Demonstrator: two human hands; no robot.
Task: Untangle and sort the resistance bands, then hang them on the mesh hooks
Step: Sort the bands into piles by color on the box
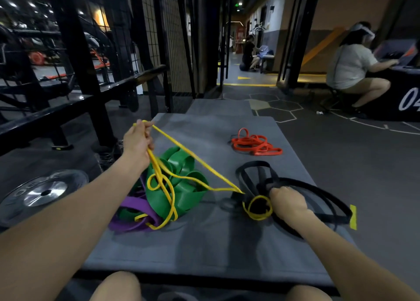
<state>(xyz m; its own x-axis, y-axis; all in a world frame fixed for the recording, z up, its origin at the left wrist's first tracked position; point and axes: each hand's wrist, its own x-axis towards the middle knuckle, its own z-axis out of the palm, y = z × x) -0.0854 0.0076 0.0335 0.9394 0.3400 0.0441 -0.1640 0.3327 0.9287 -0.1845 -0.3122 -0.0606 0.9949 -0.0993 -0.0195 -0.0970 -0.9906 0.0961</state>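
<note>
On a grey mat [204, 244] lies a tangle of wide green bands [181, 187] over purple bands [131, 223], with thin yellow bands [166, 187] looped through it. My left hand [137, 141] grips a yellow band raised above the pile; the band runs taut down to the right. My right hand [287, 202] holds black bands [313, 194] together with a small yellow loop [256, 210] on the mat. A separate heap of red bands [255, 143] lies farther back on the mat.
A black wire mesh panel [168, 39] stands behind the mat at the left, with black rack beams [75, 100] beside it. A metal weight plate [45, 191] lies on the floor at the left. A seated person [354, 66] is at the far right.
</note>
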